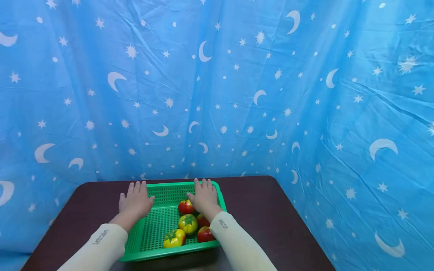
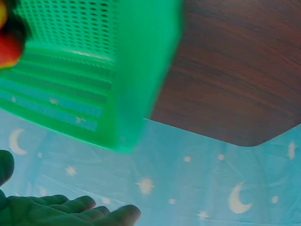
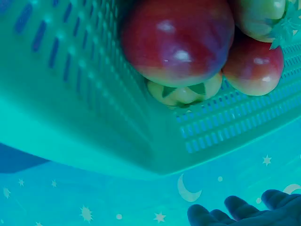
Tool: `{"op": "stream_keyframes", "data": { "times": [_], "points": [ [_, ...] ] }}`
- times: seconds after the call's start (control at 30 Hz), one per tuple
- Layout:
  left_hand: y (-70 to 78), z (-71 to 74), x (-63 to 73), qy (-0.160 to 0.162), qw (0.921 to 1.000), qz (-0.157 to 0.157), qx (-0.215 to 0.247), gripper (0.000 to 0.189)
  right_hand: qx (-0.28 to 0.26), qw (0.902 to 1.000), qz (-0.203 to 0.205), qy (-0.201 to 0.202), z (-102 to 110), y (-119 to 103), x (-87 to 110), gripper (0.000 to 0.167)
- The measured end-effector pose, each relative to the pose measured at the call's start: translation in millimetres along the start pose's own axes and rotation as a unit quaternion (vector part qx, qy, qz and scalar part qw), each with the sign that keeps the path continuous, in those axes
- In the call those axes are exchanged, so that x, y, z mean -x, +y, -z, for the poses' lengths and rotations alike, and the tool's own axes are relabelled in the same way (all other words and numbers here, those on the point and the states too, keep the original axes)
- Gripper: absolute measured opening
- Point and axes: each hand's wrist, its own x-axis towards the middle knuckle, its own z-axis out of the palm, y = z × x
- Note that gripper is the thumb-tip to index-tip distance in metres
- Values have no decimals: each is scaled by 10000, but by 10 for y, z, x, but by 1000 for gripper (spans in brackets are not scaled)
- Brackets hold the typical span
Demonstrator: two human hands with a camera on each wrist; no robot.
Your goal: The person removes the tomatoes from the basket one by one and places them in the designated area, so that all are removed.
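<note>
A green perforated plastic basket (image 1: 154, 226) sits on the dark table. Inside, mostly toward its right half, lie several glossy red-and-yellow fruits that look like tomatoes, among them a yellow one with a green star-shaped top (image 1: 174, 238) and a red one (image 1: 205, 234). Over the basket's left side, my left hand (image 1: 136, 203) is spread with fingers pointing away. My right hand (image 1: 205, 197) extends above the far right part, hiding some of the fruit behind it. Straight fingers show on the left hand (image 2: 70, 212) and right hand (image 3: 249, 214) in the wrist views; neither holds anything.
The dark brown tabletop (image 1: 268, 218) extends to both sides of the basket, with rounded far corners. A blue curtain (image 1: 237, 94) with white moons and stars hangs behind the table and along the right side.
</note>
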Motion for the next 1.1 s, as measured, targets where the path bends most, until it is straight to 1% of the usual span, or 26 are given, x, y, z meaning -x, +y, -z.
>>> {"op": "stream_keyframes", "data": {
  "times": [0.13, 0.23, 0.33, 0.43, 0.5, 0.57, 0.63, 0.67, 0.73, 0.87, 1.0, 1.1],
  "points": [
    [-233, 92, -21, -160, 9988, 95, 445, 86, -164, 9999, 2, 18, 28, 85, 23, 69],
    [-412, 90, -29, -186, 9974, 78, 695, 91, -241, 9997, -1, 10, 43, 144, 10, 69],
    [-557, -8, -26, -174, 9955, -22, 936, 95, -311, 9995, -79, -50, 56, 185, 7, 69],
    [-644, -182, -26, -208, 9912, -82, 1304, 96, -466, 9988, -147, -92, 67, 199, 31, 69],
    [-676, -313, -26, -335, 9868, -47, 1586, 98, -465, 9988, -127, -132, 55, 188, 50, 70],
    [-696, -422, -28, -429, 9835, 32, 1758, 96, -452, 9988, -53, -179, 26, 157, 65, 71],
    [-721, -496, -27, -476, 9814, 149, 1854, 93, -395, 9989, 54, -255, -7, 101, 77, 72],
    [-735, -517, -23, -450, 9815, 206, 1847, 89, -353, 9989, 95, -308, -27, 69, 84, 73],
    [-762, -537, -17, -349, 9827, 287, 1797, 83, -349, 9984, 160, -423, -56, 3, 101, 75],
    [-776, -539, 8, -296, 9835, 355, 1748, 76, -252, 9976, 144, -621, -114, -88, 132, 77],
    [-755, -534, 24, -244, 9844, 396, 1697, 75, -166, 9965, 198, -790, -196, -132, 117, 74],
    [-746, -540, 25, -169, 9854, 462, 1632, 75, -116, 9959, 271, -856, -317, -131, 60, 71]
  ]
}}
